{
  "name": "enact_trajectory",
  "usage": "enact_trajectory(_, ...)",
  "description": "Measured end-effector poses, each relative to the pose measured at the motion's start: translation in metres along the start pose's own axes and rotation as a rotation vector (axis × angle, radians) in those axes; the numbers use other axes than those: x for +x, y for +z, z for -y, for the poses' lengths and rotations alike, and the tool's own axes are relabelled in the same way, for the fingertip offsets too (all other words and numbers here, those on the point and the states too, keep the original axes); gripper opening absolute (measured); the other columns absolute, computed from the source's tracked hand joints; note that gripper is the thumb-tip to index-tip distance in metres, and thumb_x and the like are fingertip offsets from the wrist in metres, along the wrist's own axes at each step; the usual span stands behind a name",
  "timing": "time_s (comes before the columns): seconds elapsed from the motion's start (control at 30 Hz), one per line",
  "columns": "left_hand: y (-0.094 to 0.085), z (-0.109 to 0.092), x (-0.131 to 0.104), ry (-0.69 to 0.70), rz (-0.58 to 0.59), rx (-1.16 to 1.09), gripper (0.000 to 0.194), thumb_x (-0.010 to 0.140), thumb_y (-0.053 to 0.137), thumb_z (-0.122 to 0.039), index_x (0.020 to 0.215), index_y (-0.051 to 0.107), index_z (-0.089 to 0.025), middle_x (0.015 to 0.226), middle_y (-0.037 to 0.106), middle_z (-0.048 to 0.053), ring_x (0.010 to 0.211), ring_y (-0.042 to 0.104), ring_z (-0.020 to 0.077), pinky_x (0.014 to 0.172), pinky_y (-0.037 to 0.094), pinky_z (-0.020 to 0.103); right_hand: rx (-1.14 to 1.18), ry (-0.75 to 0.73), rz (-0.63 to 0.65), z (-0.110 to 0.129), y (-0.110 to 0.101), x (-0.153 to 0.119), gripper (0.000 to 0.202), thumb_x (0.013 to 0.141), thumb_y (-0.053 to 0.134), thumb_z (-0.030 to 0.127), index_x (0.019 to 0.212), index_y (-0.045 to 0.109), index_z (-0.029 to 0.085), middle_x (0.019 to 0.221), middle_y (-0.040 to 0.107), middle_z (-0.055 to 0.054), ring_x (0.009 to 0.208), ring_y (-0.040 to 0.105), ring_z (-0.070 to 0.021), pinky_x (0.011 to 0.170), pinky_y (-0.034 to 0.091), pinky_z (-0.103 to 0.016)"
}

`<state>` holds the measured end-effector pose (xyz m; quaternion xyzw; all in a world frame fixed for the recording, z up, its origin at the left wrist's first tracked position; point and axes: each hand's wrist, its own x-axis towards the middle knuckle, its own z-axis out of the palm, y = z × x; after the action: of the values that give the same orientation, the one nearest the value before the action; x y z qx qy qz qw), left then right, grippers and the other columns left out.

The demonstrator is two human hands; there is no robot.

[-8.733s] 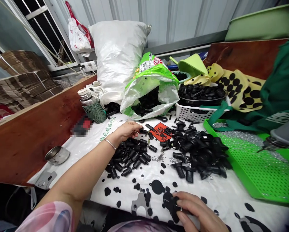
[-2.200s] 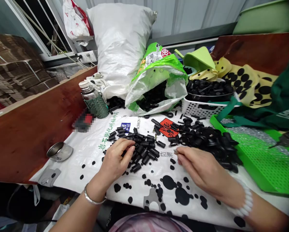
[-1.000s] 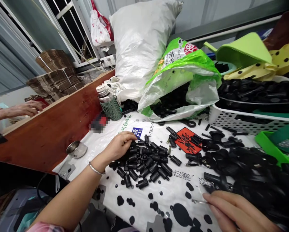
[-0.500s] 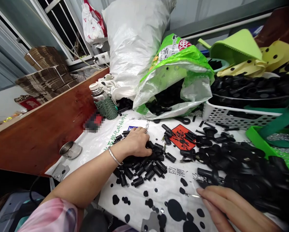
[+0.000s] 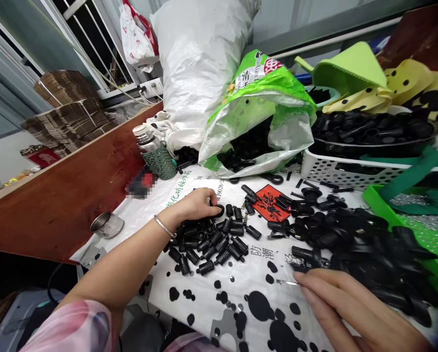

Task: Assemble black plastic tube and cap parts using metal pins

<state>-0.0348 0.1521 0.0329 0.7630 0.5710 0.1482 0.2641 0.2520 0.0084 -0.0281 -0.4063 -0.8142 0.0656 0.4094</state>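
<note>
My left hand (image 5: 196, 202), with a silver bangle at the wrist, pinches a round black rubber-looking part (image 5: 218, 210) between thumb and fingers. It is just above a heap of small black cylindrical parts (image 5: 213, 247), several with a narrow stub at one end. At the lower right, my right hand (image 5: 345, 300) is closed on a thin metal pick (image 5: 288, 282) whose tip points left. Beyond that hand spreads a large pile of black rubber pieces (image 5: 365, 244). Both hands are over a printed white sheet (image 5: 204, 293) dotted with flat black scraps.
At the back stand a stuffed white sack (image 5: 200, 54) and an open green-and-white bag (image 5: 255, 117) of black parts. A white basket (image 5: 336, 168) and green tray (image 5: 380, 200) are on the right. A thermos (image 5: 155, 151) and metal cup (image 5: 107, 225) stand left.
My left hand has lifted slightly from the heap and now pinches a round black part. My right hand keeps the pick at nearly the same place. The view has shifted a little.
</note>
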Motion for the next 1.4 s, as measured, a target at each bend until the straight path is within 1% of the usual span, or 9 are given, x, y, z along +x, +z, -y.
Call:
enact_trajectory(0.17, -0.017, 0.004, -0.033, -0.004, -0.246, -0.373, 0.026, 0.074, 0.058, -0.036, 0.086, 0.045, -0.017, 0.094, 0.065, 0.009, 0.082, 0.066, 0.0187, 0.073, 0.052, 0.032, 0.02, 0.01, -0.035, 0.003, 0.0, 0.007, 0.021, 0.087, 0.05, 0.022, 0.106, 0.061, 0.02, 0.099, 0.062, -0.007, 0.086, 0.063, -0.0152, 0.073, 0.052, -0.022)
enact_trajectory(0.3, -0.012, -0.001, -0.079, -0.145, -0.348, -0.974, 0.034, 0.071, 0.066, -0.026, 0.096, 0.045, -0.016, 0.083, 0.069, 0.009, 0.065, 0.068, 0.0165, 0.059, 0.055, 0.027, 0.068, 0.051, -0.074, 0.006, 0.003, 0.009, 0.017, 0.086, 0.054, 0.024, 0.1, 0.062, 0.023, 0.098, 0.063, -0.004, 0.084, 0.064, -0.0145, 0.075, 0.052, -0.021)
enact_trajectory(0.43, 0.013, -0.007, -0.115, -0.284, -0.251, -1.338, 0.031, 0.076, 0.061, -0.017, 0.105, 0.052, -0.011, 0.089, 0.069, 0.012, 0.061, 0.067, 0.0147, 0.049, 0.054, 0.021, 0.1, 0.088, -0.072, 0.016, 0.006, 0.016, 0.013, 0.084, 0.057, 0.027, 0.095, 0.064, 0.025, 0.094, 0.065, -0.002, 0.083, 0.065, -0.0148, 0.071, 0.054, -0.019)
enact_trajectory(0.57, 0.036, -0.016, -0.132, -0.329, -0.06, -1.544, 0.032, 0.078, 0.058, -0.012, 0.11, 0.054, -0.009, 0.097, 0.068, 0.015, 0.068, 0.069, 0.0166, 0.055, 0.056, 0.022, 0.173, 0.141, -0.047, 0.036, 0.011, 0.027, 0.011, 0.084, 0.057, 0.028, 0.085, 0.067, 0.025, 0.086, 0.067, -0.001, 0.075, 0.067, -0.0132, 0.066, 0.054, -0.016)
enact_trajectory(0.77, 0.052, -0.026, -0.14, -0.262, 0.09, -1.537, 0.047, 0.074, 0.068, -0.014, 0.119, 0.053, -0.011, 0.109, 0.064, 0.016, 0.079, 0.07, 0.0196, 0.06, 0.058, 0.022, 0.345, 0.257, -0.008, 0.06, 0.021, 0.039, 0.01, 0.084, 0.058, 0.024, 0.086, 0.068, 0.025, 0.085, 0.064, -0.001, 0.077, 0.064, -0.0113, 0.067, 0.051, -0.015)
enact_trajectory(0.9, 0.061, -0.028, -0.144, -0.259, 0.135, -1.527, 0.051, 0.07, 0.073, -0.02, 0.117, 0.055, -0.012, 0.098, 0.067, 0.011, 0.076, 0.07, 0.0197, 0.056, 0.057, 0.022, 0.428, 0.267, 0.063, 0.069, 0.032, 0.041, 0.012, 0.084, 0.057, 0.02, 0.088, 0.067, 0.024, 0.084, 0.062, -0.001, 0.078, 0.062, -0.0111, 0.069, 0.049, -0.017)
enact_trajectory(1.1, 0.073, -0.033, -0.152, -0.267, 0.114, -1.457, 0.057, 0.074, 0.07, -0.026, 0.125, 0.049, -0.01, 0.075, 0.068, 0.006, 0.064, 0.066, 0.0136, 0.062, 0.055, 0.023, 0.583, 0.357, 0.13, 0.086, 0.052, 0.043, 0.013, 0.086, 0.053, 0.018, 0.088, 0.066, 0.02, 0.08, 0.062, -0.002, 0.075, 0.061, -0.0125, 0.069, 0.049, -0.023)
enact_trajectory(1.2, 0.077, -0.034, -0.154, -0.24, 0.103, -1.396, 0.061, 0.077, 0.068, -0.028, 0.13, 0.043, -0.012, 0.081, 0.067, 0.005, 0.063, 0.064, 0.0118, 0.066, 0.055, 0.026, 0.638, 0.409, 0.12, 0.095, 0.055, 0.045, 0.014, 0.085, 0.052, 0.018, 0.087, 0.067, 0.019, 0.076, 0.06, -0.002, 0.07, 0.059, -0.0121, 0.065, 0.049, -0.024)
enact_trajectory(1.4, 0.084, -0.032, -0.153, -0.145, 0.185, -1.288, 0.049, 0.08, 0.065, -0.033, 0.123, 0.05, -0.013, 0.079, 0.064, 0.004, 0.062, 0.061, 0.0117, 0.061, 0.052, 0.025, 0.747, 0.419, 0.084, 0.1, 0.056, 0.048, 0.019, 0.086, 0.051, 0.018, 0.091, 0.069, 0.022, 0.083, 0.061, -0.003, 0.067, 0.058, -0.0095, 0.059, 0.049, -0.021)
